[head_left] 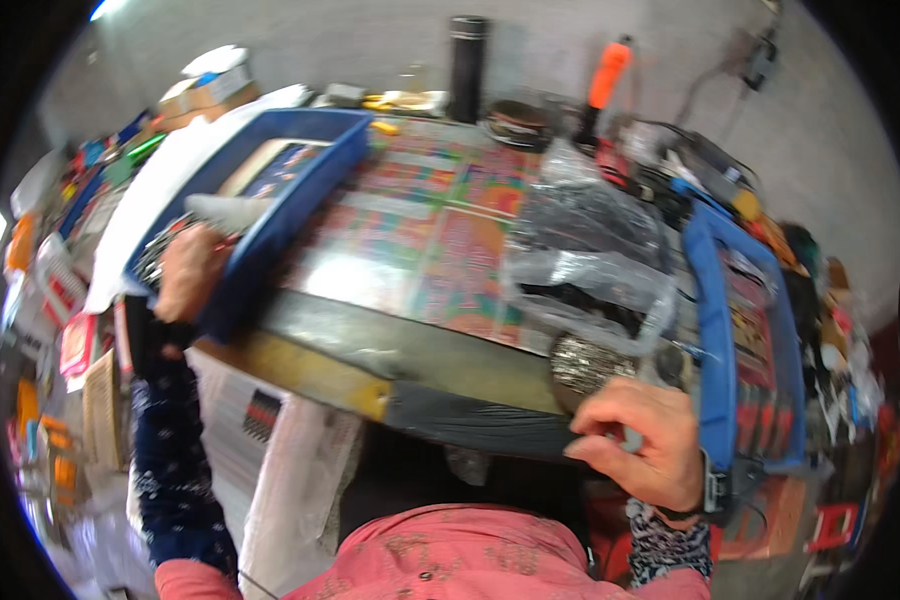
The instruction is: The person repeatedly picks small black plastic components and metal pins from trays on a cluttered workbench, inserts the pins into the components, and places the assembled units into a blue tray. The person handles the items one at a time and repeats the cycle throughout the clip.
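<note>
My left hand reaches into the near end of a long blue tray on the left. Its fingers are curled at a heap of small dark metallic parts; blur hides what they hold. My right hand hovers past the table's front edge at the right, thumb and fingers curled together. A small greyish bit shows between them, too small to name. Just beyond that hand sits a round container of small shiny metal pieces. Behind it lies a clear plastic bag with dark contents.
A second blue tray stands at the right, beside my right wrist. Colourful printed sheets cover the tabletop. Along the wall stand a black cylinder, a round dark tin and an orange-handled tool. Clutter crowds both sides.
</note>
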Demonstrator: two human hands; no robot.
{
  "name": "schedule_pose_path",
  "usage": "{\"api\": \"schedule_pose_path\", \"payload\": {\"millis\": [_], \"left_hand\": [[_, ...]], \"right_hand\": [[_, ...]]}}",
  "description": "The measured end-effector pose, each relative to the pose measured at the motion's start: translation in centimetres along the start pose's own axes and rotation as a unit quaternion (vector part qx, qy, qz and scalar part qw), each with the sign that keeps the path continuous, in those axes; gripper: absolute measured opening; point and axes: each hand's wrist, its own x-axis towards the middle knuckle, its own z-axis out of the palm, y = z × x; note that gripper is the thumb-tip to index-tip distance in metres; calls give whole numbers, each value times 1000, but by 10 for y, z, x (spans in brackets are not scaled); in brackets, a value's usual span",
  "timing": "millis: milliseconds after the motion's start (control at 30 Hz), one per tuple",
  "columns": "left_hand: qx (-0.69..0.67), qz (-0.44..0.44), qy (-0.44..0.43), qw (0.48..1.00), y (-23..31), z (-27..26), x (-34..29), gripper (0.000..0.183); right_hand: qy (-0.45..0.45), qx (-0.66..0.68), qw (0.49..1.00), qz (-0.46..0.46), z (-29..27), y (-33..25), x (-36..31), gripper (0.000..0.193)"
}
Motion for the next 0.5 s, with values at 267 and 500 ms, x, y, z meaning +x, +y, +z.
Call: {"api": "schedule_pose_path", "payload": {"millis": [267,500], "left_hand": [[-57,68,59,994,-7,43,25,11],[-105,139,93,980,-45,73,35,8]], "right_hand": [[68,-112,991,22,-24,2,-24,18],[149,-209,965,51,-58,10,-64,21]]}}
